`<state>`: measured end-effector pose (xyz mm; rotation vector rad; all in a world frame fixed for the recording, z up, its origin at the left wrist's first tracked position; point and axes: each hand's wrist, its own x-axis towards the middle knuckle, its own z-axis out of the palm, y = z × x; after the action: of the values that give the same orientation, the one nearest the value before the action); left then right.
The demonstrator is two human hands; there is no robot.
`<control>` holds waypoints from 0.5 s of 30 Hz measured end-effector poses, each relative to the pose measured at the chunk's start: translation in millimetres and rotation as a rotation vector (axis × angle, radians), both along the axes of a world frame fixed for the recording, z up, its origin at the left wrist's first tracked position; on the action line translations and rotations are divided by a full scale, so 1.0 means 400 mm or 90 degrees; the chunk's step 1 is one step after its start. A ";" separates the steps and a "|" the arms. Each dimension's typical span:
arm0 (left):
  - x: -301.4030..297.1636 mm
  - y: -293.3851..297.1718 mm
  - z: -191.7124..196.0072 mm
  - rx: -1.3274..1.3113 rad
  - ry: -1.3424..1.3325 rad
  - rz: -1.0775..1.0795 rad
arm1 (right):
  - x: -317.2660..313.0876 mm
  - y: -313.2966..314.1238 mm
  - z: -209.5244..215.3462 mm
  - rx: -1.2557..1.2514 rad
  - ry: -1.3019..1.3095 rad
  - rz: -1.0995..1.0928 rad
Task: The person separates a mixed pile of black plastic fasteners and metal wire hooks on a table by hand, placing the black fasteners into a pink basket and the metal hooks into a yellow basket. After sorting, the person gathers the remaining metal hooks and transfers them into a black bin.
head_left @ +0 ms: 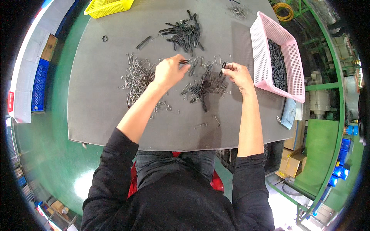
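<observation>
At the middle of the grey counter (96, 107), both hands worked close together above a scatter of small parts. The left hand (169, 72) was pinched shut on a short black clip (184, 61), its end sticking out to the right past the fingertips. The right hand (237, 74) gripped another small black loop piece (223, 67) between thumb and forefinger, held upright just off the surface. Beneath and between the hands lay a mixed heap of black clips and wire pieces (201, 88); a pile of bent silver wire springs (137, 79) spread out to the left, and a larger pile of black clips (185, 32) sat farther away. A pink basket (262, 57) holding more black parts stood at the right, and a yellow basket (108, 7) at the far left edge. The clips looked light, stiff and thin, likely to tangle with the wires and slip, so a fingertip pinch at one end seemed the surest hold.
</observation>
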<state>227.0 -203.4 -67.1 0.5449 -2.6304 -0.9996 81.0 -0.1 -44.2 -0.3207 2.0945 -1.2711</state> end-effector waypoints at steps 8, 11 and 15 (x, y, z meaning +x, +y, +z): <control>-0.124 0.027 -0.037 -0.164 -0.167 -0.034 | -0.012 0.039 -0.005 0.033 0.184 -0.102; -0.107 -0.032 -0.020 0.053 -0.076 -0.065 | -0.025 0.061 0.009 -0.305 -0.090 -0.159; -0.068 -0.080 0.023 0.747 -0.172 -0.140 | -0.033 0.068 -0.021 -0.410 -0.168 -0.192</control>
<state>199.7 -235.4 -57.8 0.6237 -2.0443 -2.6798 67.7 27.0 -52.6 -0.0977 1.5053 -2.0369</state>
